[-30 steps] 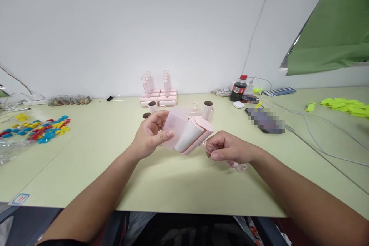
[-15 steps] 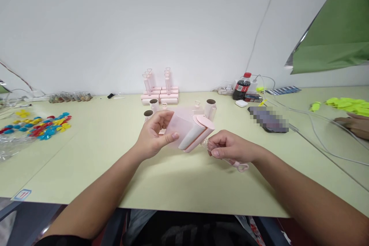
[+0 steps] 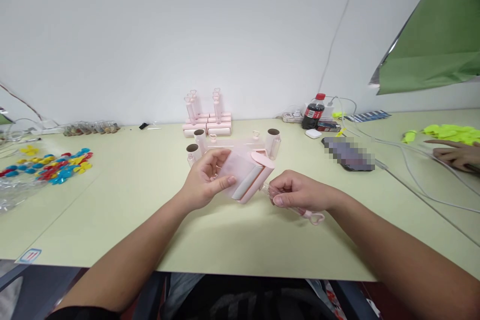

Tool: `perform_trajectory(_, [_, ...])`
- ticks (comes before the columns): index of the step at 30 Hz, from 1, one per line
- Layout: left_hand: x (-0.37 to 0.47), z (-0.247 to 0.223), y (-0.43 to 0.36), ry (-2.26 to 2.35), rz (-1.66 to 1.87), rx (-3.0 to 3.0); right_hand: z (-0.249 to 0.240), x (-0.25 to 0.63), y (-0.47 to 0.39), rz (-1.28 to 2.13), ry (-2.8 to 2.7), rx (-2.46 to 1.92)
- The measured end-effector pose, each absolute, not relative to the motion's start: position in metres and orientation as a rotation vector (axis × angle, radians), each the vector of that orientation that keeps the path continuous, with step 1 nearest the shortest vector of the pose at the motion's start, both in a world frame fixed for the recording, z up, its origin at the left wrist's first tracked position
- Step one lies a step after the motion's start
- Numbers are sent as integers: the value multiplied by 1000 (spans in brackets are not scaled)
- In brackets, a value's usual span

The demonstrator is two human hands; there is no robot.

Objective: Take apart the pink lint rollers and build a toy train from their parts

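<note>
A pink lint roller [image 3: 254, 180] is held tilted over the table in front of me, its white sheet roll showing in a slot. My left hand [image 3: 208, 180] pinches the translucent pink cover [image 3: 237, 162] on its left side, thumb on top. Wrapped round the clear handle [image 3: 275, 192] of the roller is my right hand [image 3: 298, 191]; a pink heart-shaped loop [image 3: 316, 218] sticks out past the palm. Where handle and roller body meet is partly hidden by my fingers. Behind my hands stand white refill rolls [image 3: 200, 140] and another refill roll [image 3: 272, 141] beside clear handles.
Several pink lint rollers [image 3: 207, 125] with upright handles stand against the wall. Colourful plastic pieces [image 3: 56, 165] lie at left. At right are a cola bottle [image 3: 314, 111], a phone [image 3: 348, 154], cables and another person's hand [image 3: 455, 154] by yellow-green pieces [image 3: 450, 135].
The lint roller has dropped slightly and turned a little, so its slot shows more. Both my hands keep their grips. The other person's hand at right has moved and spread its fingers.
</note>
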State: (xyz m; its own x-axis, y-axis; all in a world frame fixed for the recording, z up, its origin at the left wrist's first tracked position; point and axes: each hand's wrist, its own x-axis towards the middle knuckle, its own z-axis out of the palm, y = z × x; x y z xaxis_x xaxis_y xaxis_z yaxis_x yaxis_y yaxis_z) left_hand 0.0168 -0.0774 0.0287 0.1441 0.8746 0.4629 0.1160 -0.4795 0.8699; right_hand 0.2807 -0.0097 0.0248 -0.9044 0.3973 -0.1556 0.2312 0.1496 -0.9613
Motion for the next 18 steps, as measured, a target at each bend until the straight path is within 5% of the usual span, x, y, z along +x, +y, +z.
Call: perform_trajectory(18, [34,22,-80,967,1318,1514,19,275,-13,2101,-2016,-560])
